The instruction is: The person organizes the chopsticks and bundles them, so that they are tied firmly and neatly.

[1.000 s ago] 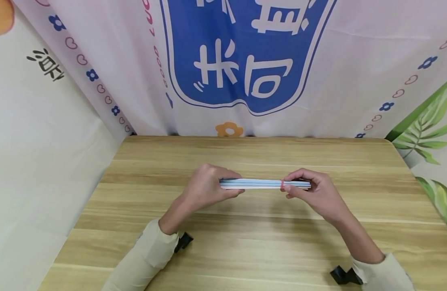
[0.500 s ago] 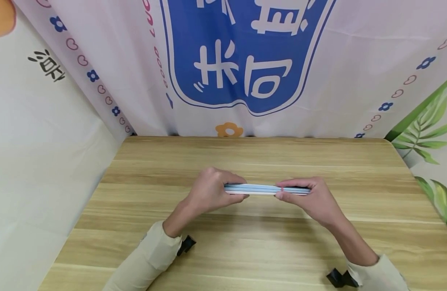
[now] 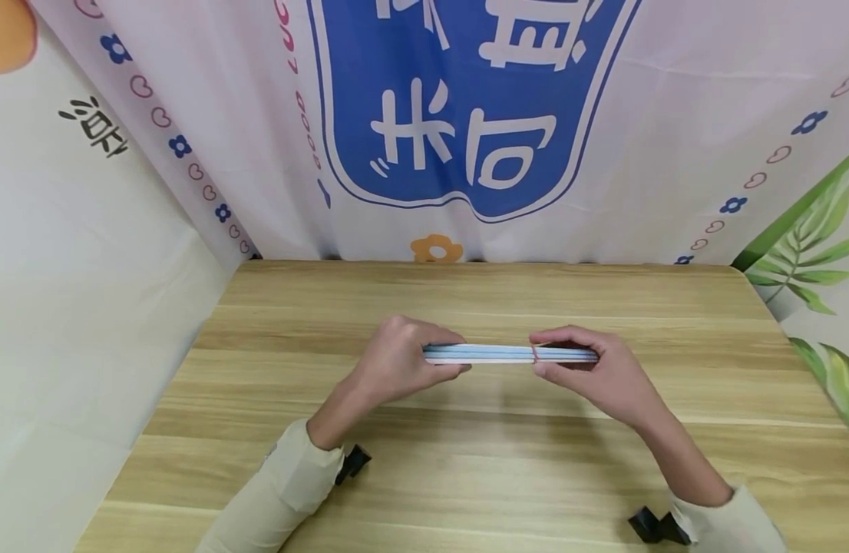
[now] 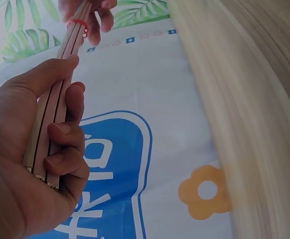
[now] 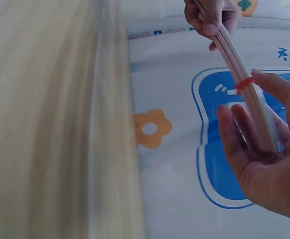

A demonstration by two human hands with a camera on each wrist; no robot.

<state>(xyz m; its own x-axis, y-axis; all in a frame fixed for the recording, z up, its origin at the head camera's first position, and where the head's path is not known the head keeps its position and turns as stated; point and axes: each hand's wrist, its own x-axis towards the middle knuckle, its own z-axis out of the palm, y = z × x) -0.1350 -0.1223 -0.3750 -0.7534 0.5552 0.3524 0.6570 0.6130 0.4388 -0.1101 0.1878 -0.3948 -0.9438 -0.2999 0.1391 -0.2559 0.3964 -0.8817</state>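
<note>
A bundle of chopsticks (image 3: 493,353), pale with dark lines between the sticks, is held level above the table. A red rubber band (image 5: 244,83) encircles it, nearer the right hand. My left hand (image 3: 397,361) grips the left end; in the left wrist view its fingers curl round the sticks, and gold-coloured stick ends show near the palm. My right hand (image 3: 597,372) has thumb and fingers on either side of the bundle at the band. In the right wrist view that hand cups the other end, one fingertip beside the band. The far tips are partly hidden by the right hand.
The wooden table (image 3: 424,476) extends below both hands. A white printed curtain (image 3: 673,153) with a blue sign pattern hangs along its back edge. Black wrist mounts (image 3: 351,465) stick out from both sleeves.
Both hands and the bundle dipped slightly, then rose again. The right thumb and fingers have shifted a little along the bundle around the rubber band. The left grip looks the same.
</note>
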